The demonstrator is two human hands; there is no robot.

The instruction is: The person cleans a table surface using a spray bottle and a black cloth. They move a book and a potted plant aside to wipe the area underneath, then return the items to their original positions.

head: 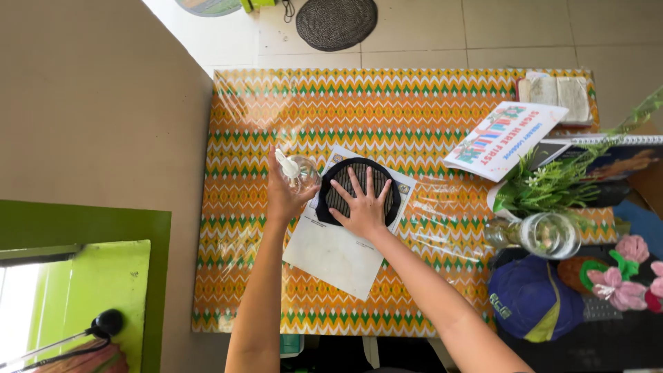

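Observation:
My left hand [284, 197] grips a small clear spray bottle [299, 173] with a white nozzle, held just left of a round black grille [359, 186]. The grille lies on a white sheet of paper [331, 252] in the middle of a table covered with an orange, green and white zigzag cloth [242, 228] under clear plastic. My right hand [364, 205] lies flat on the grille with fingers spread, pressing it down.
At the right stand a glass jar [549, 235] with green stems [552, 183], a printed card [504, 138], an open book [558, 90], a blue cap [532, 297] and pink crochet flowers [625, 287]. A round woven mat [336, 22] lies on the floor beyond.

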